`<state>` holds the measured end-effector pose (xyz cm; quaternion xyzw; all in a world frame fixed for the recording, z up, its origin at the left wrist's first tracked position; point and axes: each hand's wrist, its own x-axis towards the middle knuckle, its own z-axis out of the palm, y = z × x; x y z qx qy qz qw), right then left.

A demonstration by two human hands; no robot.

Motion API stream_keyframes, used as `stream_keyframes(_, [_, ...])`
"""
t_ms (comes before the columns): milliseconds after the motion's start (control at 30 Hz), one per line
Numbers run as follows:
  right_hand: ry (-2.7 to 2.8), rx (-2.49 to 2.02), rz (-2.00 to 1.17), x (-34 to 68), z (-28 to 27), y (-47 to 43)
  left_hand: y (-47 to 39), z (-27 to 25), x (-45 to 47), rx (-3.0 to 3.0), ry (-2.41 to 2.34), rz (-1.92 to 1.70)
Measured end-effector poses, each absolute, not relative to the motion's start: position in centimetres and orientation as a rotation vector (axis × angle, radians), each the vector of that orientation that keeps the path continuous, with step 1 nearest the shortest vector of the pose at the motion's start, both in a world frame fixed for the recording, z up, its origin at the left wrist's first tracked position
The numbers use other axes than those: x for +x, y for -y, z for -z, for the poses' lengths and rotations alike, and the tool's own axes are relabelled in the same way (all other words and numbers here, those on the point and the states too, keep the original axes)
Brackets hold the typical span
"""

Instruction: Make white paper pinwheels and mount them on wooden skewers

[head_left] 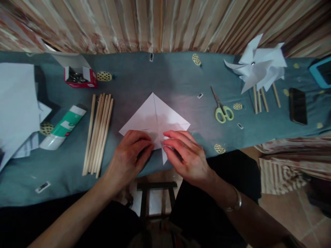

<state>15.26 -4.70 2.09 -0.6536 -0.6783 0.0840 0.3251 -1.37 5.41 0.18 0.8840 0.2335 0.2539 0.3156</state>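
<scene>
A white sheet of paper (pixel 155 113) lies like a diamond on the table near its front edge, with crease or cut lines running in from its corners. My left hand (pixel 131 151) pinches its lower left part, thumb and fingers closed together. On the lower right, my right hand (pixel 184 155) has its curled fingers on the paper near the centre, thumb below. A narrow paper point sticks down between my hands. Part of the sheet is hidden under my fingers.
To the left lie wooden sticks (pixel 98 134), a glue tube (pixel 63 127), a red box of metal pieces (pixel 80 77) and white paper sheets (pixel 17 100). On the right are green-handled scissors (pixel 221 110), paper pinwheels (pixel 258 65) with sticks, a dark phone (pixel 298 106) and a blue-framed device (pixel 322 72).
</scene>
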Motion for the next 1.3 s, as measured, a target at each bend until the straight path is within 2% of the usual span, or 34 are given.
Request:
stream_keyframes(133, [1.769,-1.701,-0.230,15.1,-1.9,4.8,-5.4,-0.1,-1.4,2.337,-0.633,-0.675])
stream_keyframes(400, [1.348,-1.864,-0.621,14.6,-1.8,4.2,-5.5,0.1,-1.5,2.353,-0.597,-0.686])
stream_keyframes(533, [1.278,-1.860,-0.670,14.4,-1.3,3.7,-5.3,-0.1,-1.6,2.337,-0.624,-0.684])
stream_keyframes(833, [1.297,-1.899,-0.595,14.6,-1.3,3.2,-4.9,0.0,-2.3,2.323,-0.580,-0.664])
stream_keyframes(1100, [1.608,-1.801,-0.195,15.5,-1.2,3.3,-5.2,0.0,-2.1,2.348,-0.611,-0.662])
stream_keyframes(1300, [1.668,-1.817,-0.157,15.7,-1.0,3.7,-5.0,0.1,-2.1,2.339,-0.679,-0.619])
